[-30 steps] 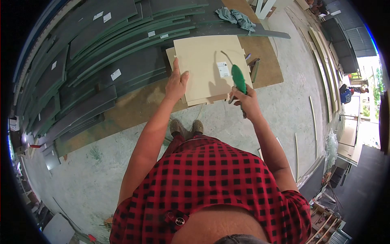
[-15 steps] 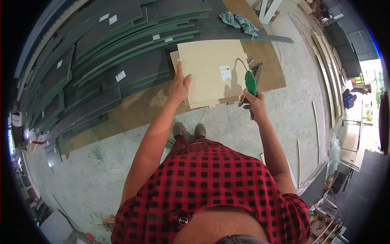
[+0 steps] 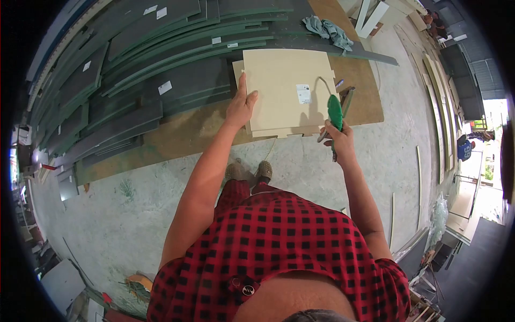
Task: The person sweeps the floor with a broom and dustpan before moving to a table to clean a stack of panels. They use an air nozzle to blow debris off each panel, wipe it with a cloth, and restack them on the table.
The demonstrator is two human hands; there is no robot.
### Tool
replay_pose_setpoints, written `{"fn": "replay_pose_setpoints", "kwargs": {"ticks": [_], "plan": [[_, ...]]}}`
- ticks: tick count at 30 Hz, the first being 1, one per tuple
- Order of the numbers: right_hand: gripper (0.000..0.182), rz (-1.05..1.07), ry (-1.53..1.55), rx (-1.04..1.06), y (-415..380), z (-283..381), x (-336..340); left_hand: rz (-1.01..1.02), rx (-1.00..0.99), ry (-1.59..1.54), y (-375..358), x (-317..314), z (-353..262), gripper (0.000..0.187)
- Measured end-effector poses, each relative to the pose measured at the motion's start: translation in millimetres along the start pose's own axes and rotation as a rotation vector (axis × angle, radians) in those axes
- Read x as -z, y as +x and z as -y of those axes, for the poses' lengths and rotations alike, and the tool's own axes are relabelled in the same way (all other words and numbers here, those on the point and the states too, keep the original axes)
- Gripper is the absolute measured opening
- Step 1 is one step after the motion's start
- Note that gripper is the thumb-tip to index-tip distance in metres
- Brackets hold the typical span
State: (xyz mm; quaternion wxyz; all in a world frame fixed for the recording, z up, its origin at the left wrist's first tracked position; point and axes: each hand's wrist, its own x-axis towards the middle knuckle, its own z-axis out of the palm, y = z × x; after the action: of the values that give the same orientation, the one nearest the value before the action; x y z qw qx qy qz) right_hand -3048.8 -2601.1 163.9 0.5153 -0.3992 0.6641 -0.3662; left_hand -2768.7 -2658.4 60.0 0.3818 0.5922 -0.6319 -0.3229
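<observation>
1. While the left hand (image 3: 241, 110) rests at the left edge of the pale board (image 3: 281, 110), its fingers are found extended, not clenched, with the thumb at the board's face. How hard they press cannot be told.

2. The right hand (image 3: 343, 142) has its fingers closed about the lower part of the green tool (image 3: 335, 111). The tool's long axis points away from the body, and its thin stem curves leftward at the far end, toward the board. Whether the stem touches the board cannot be determined.

3. The board lies to the right of the left fingers and ahead and to the left of the right ones. The left hand is the nearer, being at the edge; the right is just off the near right corner. The board appears nearly square; no long axis is evident.

4. A white label (image 3: 303, 93) is noted on the board, ahead and left of the right fingers.

5. Beyond the right fingers, a dark bar (image 3: 348, 99) is on the brown desk (image 3: 371, 104); a grey cloth (image 3: 333, 36) lies farther off. Dark panels (image 3: 196, 78) are stacked left of the left fingers.
</observation>
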Motion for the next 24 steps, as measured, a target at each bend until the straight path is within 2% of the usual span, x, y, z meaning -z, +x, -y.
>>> {"fn": "replay_pose_setpoints", "kwargs": {"ticks": [5,7,11,17,24], "plan": [[0.02,0.068,-0.031,0.05,-26.7,-1.6,-24.8,0.029,0.04,-0.027,1.8,3.3,1.4,0.068],[0.021,0.182,-0.2,0.045,-38.0,-3.2,-33.8,0.031,0.027,-0.024,3.1,2.5,5.5,0.068],[0.023,0.256,-0.272,0.087,-54.8,-2.8,-59.5,0.017,-0.009,-0.021,3.4,3.2,12.4,0.067],[0.026,0.203,-0.186,0.112,-68.3,-6.7,-83.9,0.115,0.048,-0.087,4.6,6.5,17.6,0.064],[0.03,0.191,-0.196,0.085,-72.7,-7.0,-94.6,0.059,-0.008,-0.025,3.6,6.2,16.5,0.062]]}}
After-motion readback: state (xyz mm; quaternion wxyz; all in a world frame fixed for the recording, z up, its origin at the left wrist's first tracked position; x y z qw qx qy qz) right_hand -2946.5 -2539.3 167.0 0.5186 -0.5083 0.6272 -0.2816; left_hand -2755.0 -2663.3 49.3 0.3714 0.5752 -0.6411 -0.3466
